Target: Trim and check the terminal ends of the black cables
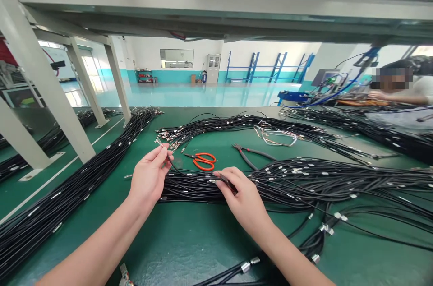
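Observation:
My left hand (151,169) pinches a thin black cable close to its bare, light-coloured end, raised above the green bench. Over the middle of a thick bundle of black cables (192,188), my right hand (241,186) has its fingers closed on a small dark object, partly hidden, whose kind I cannot make out. White labels dot the bundle, which runs off to the right. Beyond my hands lie orange-handled scissors (204,161) and pliers with dark grey handles (253,156). Another black cable bundle (216,124) with stripped ends stretches behind them.
A long cable bundle (91,177) lies along the left, beside grey metal posts (117,78). An overhead shelf (216,2) crosses above. White and red loose wires (275,136) lie behind the pliers. Cables with metal sleeves (245,268) are in front. Another person (399,83) works at the right.

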### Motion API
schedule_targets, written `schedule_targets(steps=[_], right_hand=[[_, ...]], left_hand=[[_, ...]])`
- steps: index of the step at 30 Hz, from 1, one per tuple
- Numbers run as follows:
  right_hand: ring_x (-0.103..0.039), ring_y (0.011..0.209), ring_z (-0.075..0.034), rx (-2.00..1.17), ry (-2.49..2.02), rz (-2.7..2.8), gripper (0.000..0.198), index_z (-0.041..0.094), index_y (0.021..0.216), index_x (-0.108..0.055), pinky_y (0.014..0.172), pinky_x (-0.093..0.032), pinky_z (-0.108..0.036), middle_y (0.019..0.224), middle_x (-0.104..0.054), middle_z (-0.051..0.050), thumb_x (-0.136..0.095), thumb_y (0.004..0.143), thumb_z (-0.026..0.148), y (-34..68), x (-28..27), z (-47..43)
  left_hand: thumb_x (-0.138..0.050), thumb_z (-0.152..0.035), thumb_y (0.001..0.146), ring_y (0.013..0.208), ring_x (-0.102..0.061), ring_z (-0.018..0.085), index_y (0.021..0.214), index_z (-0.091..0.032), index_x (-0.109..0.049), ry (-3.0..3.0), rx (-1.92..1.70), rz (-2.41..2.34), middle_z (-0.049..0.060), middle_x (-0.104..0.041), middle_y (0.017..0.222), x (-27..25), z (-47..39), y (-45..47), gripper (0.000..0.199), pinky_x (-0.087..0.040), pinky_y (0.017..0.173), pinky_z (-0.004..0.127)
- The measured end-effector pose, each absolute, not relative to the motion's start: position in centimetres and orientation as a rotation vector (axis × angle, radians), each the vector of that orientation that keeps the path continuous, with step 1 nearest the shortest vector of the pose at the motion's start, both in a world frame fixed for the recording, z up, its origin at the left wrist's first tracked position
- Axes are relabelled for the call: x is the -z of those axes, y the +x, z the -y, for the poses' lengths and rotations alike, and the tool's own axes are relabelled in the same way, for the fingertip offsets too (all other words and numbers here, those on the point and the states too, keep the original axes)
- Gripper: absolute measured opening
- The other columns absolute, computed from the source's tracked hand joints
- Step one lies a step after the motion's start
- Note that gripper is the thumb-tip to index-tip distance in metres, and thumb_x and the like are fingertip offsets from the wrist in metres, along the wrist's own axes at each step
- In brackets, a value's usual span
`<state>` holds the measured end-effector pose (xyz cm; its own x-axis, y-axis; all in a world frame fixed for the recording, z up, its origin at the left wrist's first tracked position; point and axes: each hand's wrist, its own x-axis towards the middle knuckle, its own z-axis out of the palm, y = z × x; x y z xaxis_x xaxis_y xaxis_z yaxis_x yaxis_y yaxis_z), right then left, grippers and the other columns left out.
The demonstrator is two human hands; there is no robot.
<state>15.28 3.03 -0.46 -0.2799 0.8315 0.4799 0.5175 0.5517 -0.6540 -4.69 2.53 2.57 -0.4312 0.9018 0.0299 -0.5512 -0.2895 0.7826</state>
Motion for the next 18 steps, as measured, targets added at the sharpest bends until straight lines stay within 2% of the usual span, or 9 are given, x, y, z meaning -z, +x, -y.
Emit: schedule_targets(steps=[6,9,11,14,18], right_hand=[[-0.055,0.069,-0.014,-0.350,-1.144,2.039,0.025,0.020,0.102,-0.058,0.063,-0.045,-0.027,0.097,-0.054,-0.006,-0.041,0.084,0.028,15.3,0.9,-3.1],[-0.055,0.068,-0.015,-0.362,-1.139,2.066,0.025,0.021,0.097,-0.060,0.062,-0.044,-0.027,0.090,-0.058,-0.005,-0.041,0.084,0.031,15.3,0.9,-3.3],[-0.055,0.066,-0.016,-0.434,-1.122,2.095,0.024,0.020,0.082,-0.062,0.061,-0.043,-0.027,0.076,-0.059,-0.004,-0.043,0.083,0.034,15.3,0.6,-3.3],[-0.046,0.052,-0.014,-0.623,-1.152,1.992,0.031,0.019,0.062,-0.057,0.051,-0.037,-0.025,0.054,-0.049,0.000,-0.047,0.080,0.041,15.3,-0.4,-2.8],[-0.038,0.048,-0.010,-0.918,-1.074,1.714,0.027,0.017,0.071,-0.058,0.046,-0.031,-0.023,0.052,-0.043,0.003,-0.051,0.078,0.042,15.5,-1.7,-2.1]], left_hand=[[-0.057,-0.011,0.077,0.062,-0.053,0.008,0.081,-0.012,-0.066,0.511,-1.821,-0.629,0.002,-0.055,0.068,-3.7,-2.7,-5.5,0.010,-0.048,0.059,0.023],[-0.060,-0.013,0.075,0.060,-0.052,0.008,0.081,-0.012,-0.065,0.593,-1.755,-0.612,0.001,-0.053,0.067,-4.1,-2.3,-5.2,0.008,-0.045,0.058,0.022],[-0.062,-0.017,0.074,0.056,-0.049,0.006,0.082,-0.012,-0.065,0.684,-1.675,-0.628,0.000,-0.051,0.065,-4.1,-1.8,-4.7,0.010,-0.043,0.056,0.020],[-0.062,-0.022,0.075,0.050,-0.044,0.005,0.081,-0.012,-0.065,0.837,-1.491,-0.674,-0.002,-0.049,0.061,-3.7,-0.8,-3.4,0.013,-0.038,0.053,0.020],[-0.061,-0.024,0.074,0.046,-0.040,0.005,0.076,-0.011,-0.066,0.928,-1.192,-0.785,-0.002,-0.048,0.055,-2.1,0.8,-0.9,0.014,-0.031,0.052,0.021]])
